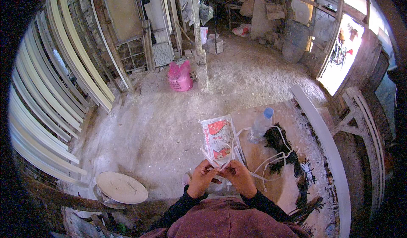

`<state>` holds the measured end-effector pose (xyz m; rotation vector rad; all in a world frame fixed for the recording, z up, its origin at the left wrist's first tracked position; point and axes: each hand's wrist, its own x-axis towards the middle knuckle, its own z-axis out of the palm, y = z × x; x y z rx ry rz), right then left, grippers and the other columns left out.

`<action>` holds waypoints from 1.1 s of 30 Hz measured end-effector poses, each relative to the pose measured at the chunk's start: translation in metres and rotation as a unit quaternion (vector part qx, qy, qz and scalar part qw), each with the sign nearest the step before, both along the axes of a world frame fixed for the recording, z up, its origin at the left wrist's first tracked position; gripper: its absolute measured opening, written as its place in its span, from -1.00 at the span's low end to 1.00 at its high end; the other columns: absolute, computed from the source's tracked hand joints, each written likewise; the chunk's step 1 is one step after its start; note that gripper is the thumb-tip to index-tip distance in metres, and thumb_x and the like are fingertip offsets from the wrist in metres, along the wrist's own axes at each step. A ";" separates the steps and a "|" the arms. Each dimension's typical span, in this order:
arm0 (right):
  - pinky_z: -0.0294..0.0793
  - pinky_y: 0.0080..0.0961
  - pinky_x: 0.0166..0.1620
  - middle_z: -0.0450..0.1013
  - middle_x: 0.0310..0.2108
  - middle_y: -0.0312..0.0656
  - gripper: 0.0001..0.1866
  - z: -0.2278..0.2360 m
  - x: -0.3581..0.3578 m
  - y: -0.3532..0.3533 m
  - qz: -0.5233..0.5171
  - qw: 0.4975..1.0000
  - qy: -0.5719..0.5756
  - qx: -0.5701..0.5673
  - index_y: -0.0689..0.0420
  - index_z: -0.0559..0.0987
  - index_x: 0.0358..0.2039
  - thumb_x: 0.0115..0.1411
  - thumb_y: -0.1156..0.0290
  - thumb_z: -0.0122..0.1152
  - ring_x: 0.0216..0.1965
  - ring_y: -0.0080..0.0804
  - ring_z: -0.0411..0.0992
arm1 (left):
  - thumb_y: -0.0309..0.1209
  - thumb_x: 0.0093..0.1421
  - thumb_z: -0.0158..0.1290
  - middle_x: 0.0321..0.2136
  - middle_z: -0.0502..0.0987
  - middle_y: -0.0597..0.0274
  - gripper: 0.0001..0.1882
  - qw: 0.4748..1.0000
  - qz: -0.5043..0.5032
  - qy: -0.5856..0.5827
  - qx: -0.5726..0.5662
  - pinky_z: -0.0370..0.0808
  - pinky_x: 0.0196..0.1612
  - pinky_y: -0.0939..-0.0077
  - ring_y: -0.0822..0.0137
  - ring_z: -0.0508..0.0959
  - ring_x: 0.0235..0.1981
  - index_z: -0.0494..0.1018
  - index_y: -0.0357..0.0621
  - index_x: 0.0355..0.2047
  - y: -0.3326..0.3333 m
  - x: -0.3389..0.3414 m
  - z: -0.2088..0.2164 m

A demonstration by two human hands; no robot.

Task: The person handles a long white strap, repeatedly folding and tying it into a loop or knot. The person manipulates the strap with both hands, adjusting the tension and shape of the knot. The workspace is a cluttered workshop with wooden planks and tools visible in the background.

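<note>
Got white strip clamped in both left grip and right grip at lower centre of frame, by lower edge of red-and-white bag, lower left of blue-capped bottle.

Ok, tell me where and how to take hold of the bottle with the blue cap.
Take the bottle round its upper body, just under the blue cap, coming from above and the left. It seems to stand upright, cap uppermost; black cords crowd its right, and a white strip runs lower on its left, so reach over that.
</note>
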<state>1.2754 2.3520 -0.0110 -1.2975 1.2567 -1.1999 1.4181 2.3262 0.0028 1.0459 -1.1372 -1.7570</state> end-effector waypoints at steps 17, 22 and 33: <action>0.36 -0.66 -0.43 0.41 -0.57 -0.29 -0.88 0.017 -0.019 0.011 0.109 0.986 -0.089 0.093 0.25 0.46 -0.42 0.09 0.46 0.05 -0.55 -0.62 0.35 | -0.33 0.11 -0.03 -0.30 0.42 0.29 -0.83 0.972 0.025 0.229 -0.050 0.41 -0.48 0.64 0.48 0.44 -0.38 0.35 -0.17 -0.37 -0.040 0.054 0.026; 0.36 -0.65 -0.38 0.42 -0.54 -0.27 -0.84 0.017 -0.017 0.014 0.105 0.975 -0.164 0.106 0.27 0.46 -0.39 0.10 0.41 0.07 -0.50 -0.60 0.36 | -0.36 0.12 -0.03 -0.17 0.37 0.17 -0.87 0.924 0.062 0.369 -0.078 0.48 -0.17 0.38 0.35 0.49 -0.30 0.35 -0.11 -0.34 -0.041 0.035 0.016; 0.39 -0.67 -0.35 0.46 -0.49 -0.24 -0.86 0.035 -0.013 0.023 0.089 0.974 -0.195 0.069 0.24 0.47 -0.43 0.01 0.46 0.19 -0.45 -0.61 0.40 | -0.45 0.12 -0.06 -0.37 0.38 0.24 -0.90 0.880 0.096 0.464 -0.024 0.51 -0.21 0.47 0.43 0.49 -0.43 0.28 -0.14 -0.34 -0.045 0.031 0.018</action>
